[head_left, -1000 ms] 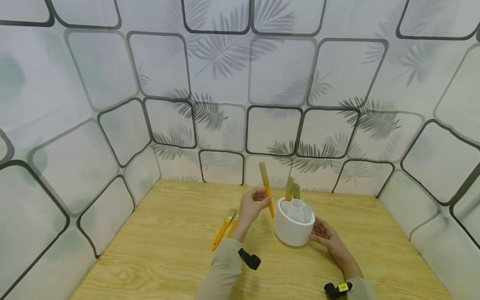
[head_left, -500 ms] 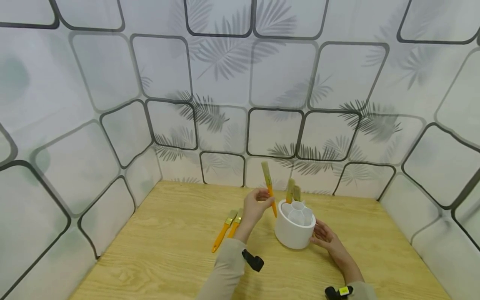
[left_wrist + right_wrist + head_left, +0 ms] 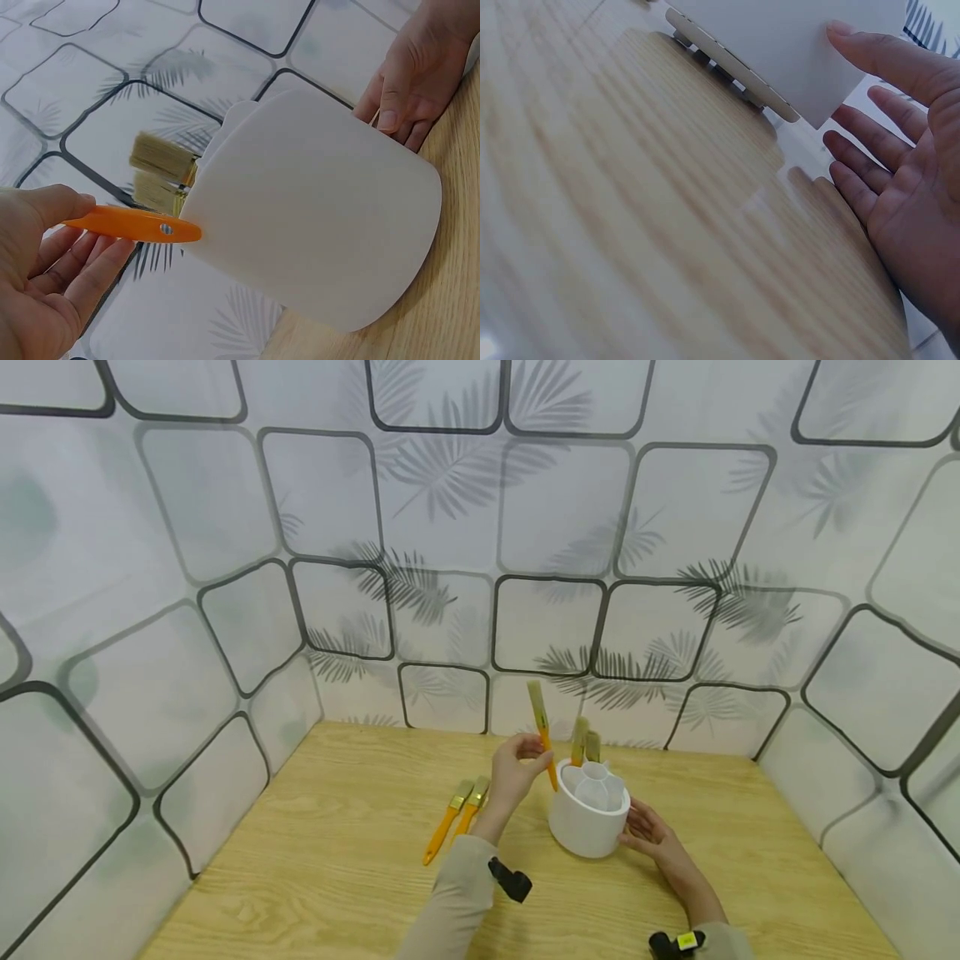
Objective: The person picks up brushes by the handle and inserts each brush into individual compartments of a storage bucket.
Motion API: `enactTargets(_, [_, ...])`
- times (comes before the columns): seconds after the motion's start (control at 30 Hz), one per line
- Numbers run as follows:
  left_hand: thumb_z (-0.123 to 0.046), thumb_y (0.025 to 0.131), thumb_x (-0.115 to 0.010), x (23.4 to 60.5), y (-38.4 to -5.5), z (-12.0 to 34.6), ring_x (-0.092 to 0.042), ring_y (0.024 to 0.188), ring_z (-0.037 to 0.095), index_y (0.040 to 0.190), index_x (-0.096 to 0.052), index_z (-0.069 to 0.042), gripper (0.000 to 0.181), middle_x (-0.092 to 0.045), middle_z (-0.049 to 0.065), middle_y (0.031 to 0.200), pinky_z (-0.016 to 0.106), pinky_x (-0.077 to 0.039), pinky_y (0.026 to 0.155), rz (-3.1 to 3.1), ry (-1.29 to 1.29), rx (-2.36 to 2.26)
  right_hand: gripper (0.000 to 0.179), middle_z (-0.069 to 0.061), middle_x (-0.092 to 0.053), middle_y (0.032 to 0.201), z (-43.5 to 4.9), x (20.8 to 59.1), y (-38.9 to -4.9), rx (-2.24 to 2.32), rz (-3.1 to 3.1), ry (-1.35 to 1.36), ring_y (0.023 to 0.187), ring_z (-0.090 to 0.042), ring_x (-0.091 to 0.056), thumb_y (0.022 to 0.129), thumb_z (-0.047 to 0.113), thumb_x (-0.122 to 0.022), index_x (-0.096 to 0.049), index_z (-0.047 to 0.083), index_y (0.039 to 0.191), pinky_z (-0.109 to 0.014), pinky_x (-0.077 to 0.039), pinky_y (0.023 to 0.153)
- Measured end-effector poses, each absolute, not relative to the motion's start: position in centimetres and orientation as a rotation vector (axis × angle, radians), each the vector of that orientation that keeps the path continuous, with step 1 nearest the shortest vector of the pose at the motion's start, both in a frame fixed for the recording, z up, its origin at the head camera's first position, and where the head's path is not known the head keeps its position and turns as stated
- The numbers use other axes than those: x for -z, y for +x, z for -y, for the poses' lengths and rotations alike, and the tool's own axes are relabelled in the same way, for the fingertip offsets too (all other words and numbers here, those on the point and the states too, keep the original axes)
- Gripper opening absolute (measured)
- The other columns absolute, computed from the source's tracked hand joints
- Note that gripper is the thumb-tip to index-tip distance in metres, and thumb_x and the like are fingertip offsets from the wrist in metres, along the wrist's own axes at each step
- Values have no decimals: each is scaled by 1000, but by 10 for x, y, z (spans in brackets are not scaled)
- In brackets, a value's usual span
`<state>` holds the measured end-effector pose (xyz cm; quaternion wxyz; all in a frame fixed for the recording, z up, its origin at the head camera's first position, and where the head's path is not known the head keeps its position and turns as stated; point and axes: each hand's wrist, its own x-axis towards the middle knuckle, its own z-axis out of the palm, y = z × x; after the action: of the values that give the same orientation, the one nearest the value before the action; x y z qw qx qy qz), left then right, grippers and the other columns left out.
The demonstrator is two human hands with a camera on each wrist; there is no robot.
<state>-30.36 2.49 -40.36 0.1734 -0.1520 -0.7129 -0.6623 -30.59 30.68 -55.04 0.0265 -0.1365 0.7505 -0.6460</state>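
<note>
The wooden table (image 3: 337, 860) carries a white holder (image 3: 587, 827), which stands between the hands. The right hand (image 3: 654, 837) rests open-fingered against its side. The left hand (image 3: 513, 772) pinches an orange-handled brush (image 3: 542, 731) upright, its handle tip at the holder's rim. Two more brushes (image 3: 457, 818) lie just left of that hand.

The person wears beige long sleeves (image 3: 450, 902); a small black camera unit (image 3: 512, 880) sits at the left wrist, another with a yellow label (image 3: 675, 941) at the right
</note>
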Motion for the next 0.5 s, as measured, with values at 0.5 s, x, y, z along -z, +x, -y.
enactTargets(0.5, [-9,78,-73,426,-331,-34,-64,80,20,97,-66,0,22,-68,12,87,22,-52,74,2046,-386,1787,71,18,-48,123,-306,550,-306,1999,-2321,-441,112,8,-48,87,10,-62,-23,5,146,-10,-39,92])
